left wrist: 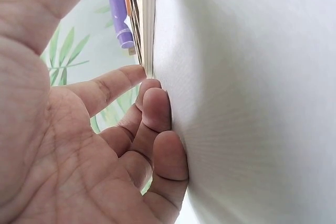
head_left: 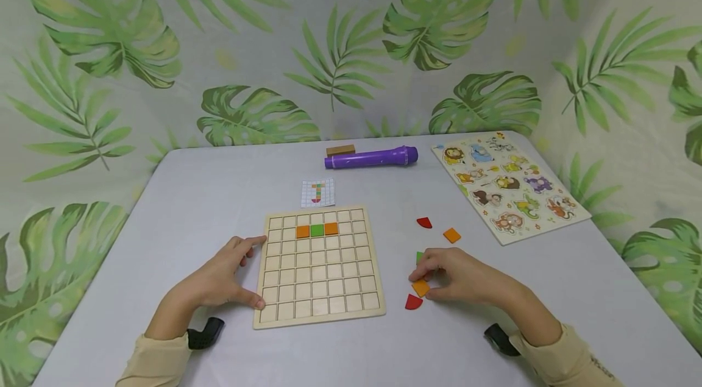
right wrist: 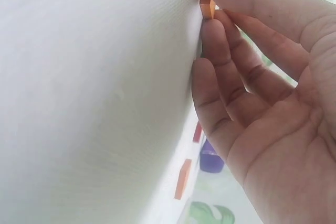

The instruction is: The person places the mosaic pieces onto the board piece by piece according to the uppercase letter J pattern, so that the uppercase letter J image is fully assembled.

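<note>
A wooden grid board [head_left: 318, 265] lies flat in the middle of the table. Its second row holds an orange tile [head_left: 303, 231], a green tile [head_left: 317, 230] and another orange tile [head_left: 331, 228]. My left hand [head_left: 241, 270] rests on the table against the board's left edge [left wrist: 149, 19], index finger and thumb touching it, the other fingers [left wrist: 157, 111] loosely curled. My right hand [head_left: 433, 280] pinches an orange square tile [head_left: 420, 287] on the table right of the board; the right wrist view shows thumb and forefinger on that tile [right wrist: 208, 7].
A small pattern card [head_left: 317, 192] lies behind the board. Loose pieces near my right hand: two red quarter-rounds [head_left: 414, 302] [head_left: 424, 222], an orange square [head_left: 452, 234], a half-hidden green piece [head_left: 418, 256]. Farther back are a purple tube [head_left: 370, 158], a wooden block [head_left: 340, 149] and an animal puzzle [head_left: 507, 186].
</note>
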A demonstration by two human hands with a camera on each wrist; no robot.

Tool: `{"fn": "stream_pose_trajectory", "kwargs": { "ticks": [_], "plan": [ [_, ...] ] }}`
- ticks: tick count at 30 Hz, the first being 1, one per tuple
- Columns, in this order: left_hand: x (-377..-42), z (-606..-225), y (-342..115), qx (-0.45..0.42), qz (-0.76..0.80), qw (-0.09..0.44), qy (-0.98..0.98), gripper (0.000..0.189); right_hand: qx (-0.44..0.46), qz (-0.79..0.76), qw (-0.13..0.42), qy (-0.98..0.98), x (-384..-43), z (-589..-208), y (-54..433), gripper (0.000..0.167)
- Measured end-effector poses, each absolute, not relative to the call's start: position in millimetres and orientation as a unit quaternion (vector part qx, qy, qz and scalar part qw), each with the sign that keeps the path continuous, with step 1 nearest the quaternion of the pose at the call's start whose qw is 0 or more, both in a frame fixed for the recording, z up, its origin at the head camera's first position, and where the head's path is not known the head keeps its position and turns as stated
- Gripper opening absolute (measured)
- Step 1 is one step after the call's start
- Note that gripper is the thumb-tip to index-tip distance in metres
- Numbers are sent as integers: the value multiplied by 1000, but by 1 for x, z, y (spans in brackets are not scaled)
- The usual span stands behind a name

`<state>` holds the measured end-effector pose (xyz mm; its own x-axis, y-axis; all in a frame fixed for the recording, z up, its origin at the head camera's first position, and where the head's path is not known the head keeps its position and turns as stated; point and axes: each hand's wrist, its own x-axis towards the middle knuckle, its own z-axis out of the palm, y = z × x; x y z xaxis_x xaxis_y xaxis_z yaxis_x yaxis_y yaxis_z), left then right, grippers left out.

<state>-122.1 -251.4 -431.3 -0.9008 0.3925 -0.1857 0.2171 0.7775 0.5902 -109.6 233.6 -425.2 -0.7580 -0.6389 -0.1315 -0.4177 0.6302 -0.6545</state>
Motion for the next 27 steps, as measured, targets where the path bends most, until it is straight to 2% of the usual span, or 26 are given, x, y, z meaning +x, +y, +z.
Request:
{"fn": "stream_pose_trajectory", "kwargs": {
  "ticks": [27],
  "plan": [
    [-119, -428, -249, 162, 293, 153, 930, 128, -288, -305, 173, 891, -116, -424, 235, 21]
  ]
}}
